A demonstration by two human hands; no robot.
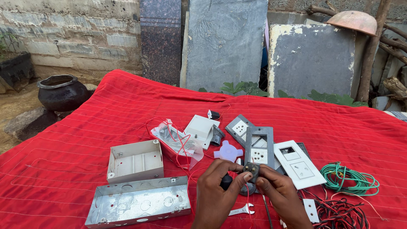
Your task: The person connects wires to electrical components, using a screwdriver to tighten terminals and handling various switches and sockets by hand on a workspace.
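Both my hands meet low in the middle of the head view over a red cloth (93,127). My left hand (216,191) and my right hand (280,195) together pinch a small dark plug-like electrical part (251,169) between their fingertips. A black screwdriver handle (226,181) shows under my left fingers. Just beyond the part lies a grey switch plate (259,146) with a white socket module. A small wrench (241,209) lies on the cloth between my wrists.
A white plastic box (135,161) and a metal back box (137,201) lie at left. A white switch plate (299,164), green wire coil (348,178) and red-black wires (343,212) lie at right. Stone slabs (227,42) and a black pot (62,91) stand behind.
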